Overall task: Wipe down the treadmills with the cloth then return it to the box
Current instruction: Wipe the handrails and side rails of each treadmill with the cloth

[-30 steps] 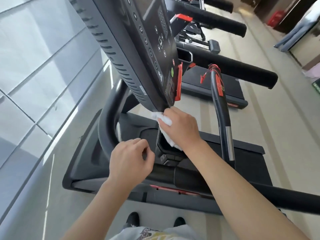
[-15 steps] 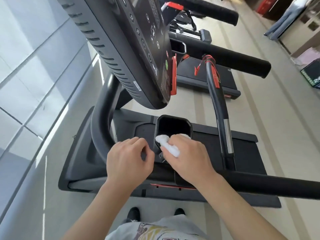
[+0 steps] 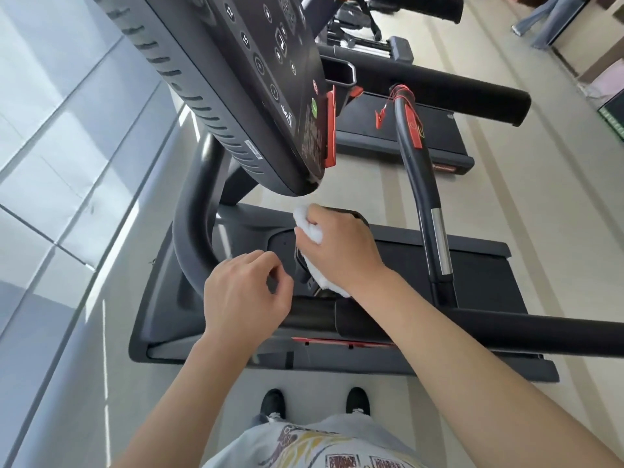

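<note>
My right hand [image 3: 341, 248] grips a crumpled white cloth [image 3: 309, 228] and presses it on the black cup holder of the treadmill [image 3: 472, 265], just under the lower edge of the console [image 3: 243, 96]. More of the cloth hangs out below the palm. My left hand [image 3: 246, 292] hovers just left of the cup holder with its fingers loosely curled and nothing in it. The cup holder is mostly hidden under my right hand. No box is in view.
A curved black handrail [image 3: 189, 238] runs left of my left hand; a padded side rail [image 3: 540, 332] crosses at right. An upright grip bar [image 3: 425, 197] with red safety clip stands to the right. A second treadmill [image 3: 422, 130] lies beyond. A person's legs [image 3: 547, 21] show far right.
My right hand moved the cloth down from the console's lower edge to the cup holder's near rim, then back up over the cup holder. My left hand stayed almost still.
</note>
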